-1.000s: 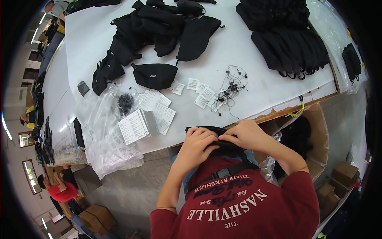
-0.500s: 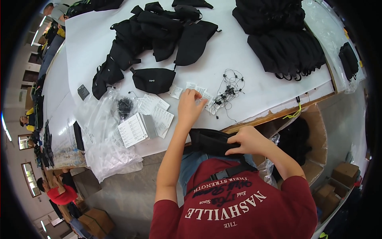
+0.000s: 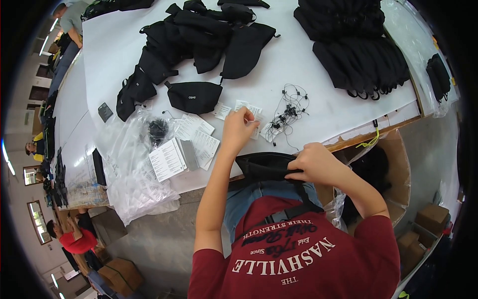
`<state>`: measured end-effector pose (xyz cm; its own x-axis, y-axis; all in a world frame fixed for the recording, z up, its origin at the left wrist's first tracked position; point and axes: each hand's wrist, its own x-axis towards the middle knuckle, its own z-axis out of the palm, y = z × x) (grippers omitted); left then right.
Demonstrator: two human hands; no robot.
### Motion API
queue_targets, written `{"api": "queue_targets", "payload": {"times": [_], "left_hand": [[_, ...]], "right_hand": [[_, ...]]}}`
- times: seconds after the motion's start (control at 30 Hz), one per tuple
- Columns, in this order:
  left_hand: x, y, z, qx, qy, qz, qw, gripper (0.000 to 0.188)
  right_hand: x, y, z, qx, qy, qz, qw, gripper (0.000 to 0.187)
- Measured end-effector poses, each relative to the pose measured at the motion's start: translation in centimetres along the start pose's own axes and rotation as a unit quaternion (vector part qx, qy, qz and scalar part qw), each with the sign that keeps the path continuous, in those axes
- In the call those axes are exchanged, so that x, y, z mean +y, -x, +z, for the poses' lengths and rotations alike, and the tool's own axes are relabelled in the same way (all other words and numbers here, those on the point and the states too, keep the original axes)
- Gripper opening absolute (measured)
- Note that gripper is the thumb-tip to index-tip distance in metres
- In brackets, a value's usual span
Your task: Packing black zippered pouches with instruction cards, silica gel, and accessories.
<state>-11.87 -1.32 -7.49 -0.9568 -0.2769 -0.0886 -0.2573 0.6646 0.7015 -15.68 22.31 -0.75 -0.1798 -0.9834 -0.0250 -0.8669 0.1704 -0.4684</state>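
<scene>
Right hand: my right hand (image 3: pixel 314 166) has thumb and fingers pinched together on the right end of the pouch (image 3: pixel 263 168); firm-looking hold.
Pouch: at the near edge of the table (image 3: pixel 343 119), in front of my lap; can't tell if it touches the wood.
Pouch mouth: gapes; I judge the one-sided pinch is what keeps it from folding shut.
Left hand: my left hand (image 3: pixel 244 124) is over the table, fingers curled, thumb close to them, at the packets (image 3: pixel 247 106); one seems to be at my fingertips, can't tell if gripped.
Packets: white, right of the cards (image 3: pixel 204 145); probably laid near for short reach.
Card block: card block (image 3: pixel 169 159) stands left, likely squared up to save space.
Cords: tangle of cords (image 3: pixel 288 110) right of the packets, apparently just dropped there.
Far side: loose heap (image 3: pixel 199 35) left of centre, neat row (image 3: pixel 361 67) right; probably separated to avoid mixing.
Count, hands: two.
Count, pouches: one held, one lying alone (image 3: pixel 194 97) by the heap; heap and row overlap too much to count.
Count, packets: at least three, my hand hides some.
Count, card blocks: one.
Count, cord tangles: one.
Count, loose cards: at least two.
</scene>
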Motion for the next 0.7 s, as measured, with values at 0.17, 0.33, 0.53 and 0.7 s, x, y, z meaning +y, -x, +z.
{"api": "queue_targets", "payload": {"times": [0.17, 0.33, 0.53, 0.7], "left_hand": [[3.5, 3.0, -3.1, 0.145, 0.136, 0.150, 0.968, 0.013], [5.2, 6.7, -5.6, 0.083, -0.040, 0.227, 0.970, 0.025], [2.1, 9.0, -3.2, 0.264, 0.385, 0.038, 0.884, 0.058], [2.8, 10.4, 0.5, 0.137, 0.730, -0.129, 0.657, 0.054]], "right_hand": [[0.2, -0.2, -0.7, 0.028, 0.035, 0.010, 0.999, 0.028], [-0.1, -1.6, -2.2, 0.080, 0.075, 0.022, 0.994, 0.022], [-1.4, -3.3, -2.3, 0.239, -0.020, 0.047, 0.970, 0.016], [-3.6, -5.2, -1.0, 0.296, -0.072, 0.026, 0.952, 0.016]]}}
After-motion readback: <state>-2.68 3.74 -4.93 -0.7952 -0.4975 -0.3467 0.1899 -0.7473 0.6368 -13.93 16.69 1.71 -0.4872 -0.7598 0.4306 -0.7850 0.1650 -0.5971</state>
